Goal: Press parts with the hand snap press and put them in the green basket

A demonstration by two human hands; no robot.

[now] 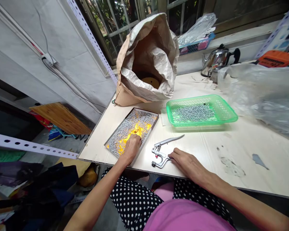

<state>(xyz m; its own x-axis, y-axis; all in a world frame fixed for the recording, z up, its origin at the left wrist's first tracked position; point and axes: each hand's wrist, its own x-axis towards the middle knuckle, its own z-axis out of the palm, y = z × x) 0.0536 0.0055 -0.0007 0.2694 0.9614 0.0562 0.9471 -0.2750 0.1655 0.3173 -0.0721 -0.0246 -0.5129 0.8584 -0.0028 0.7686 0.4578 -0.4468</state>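
My left hand (133, 146) reaches into a shallow rectangular tray (148, 132) with a yellow bottom, its fingers drawn together among small silvery metal pins (118, 134). Whatever those fingertips hold is hidden beneath the hand. On the table edge, my right hand (186, 162) pinches one handle of a pair of silver snap-fastener pliers (162, 157). The pliers lie on the tabletop with their other handle spread away and a spring between. Behind them stands a green plastic basket (227, 117), holding many similar metal pins (194, 113).
A large open paper sack (127, 93) stands behind the tray. At the back right are a metal kettle (218, 59), an orange object (275, 58) and clear plastic bags (267, 93). A small grey scrap (258, 160) lies on the table (243, 141) at right.
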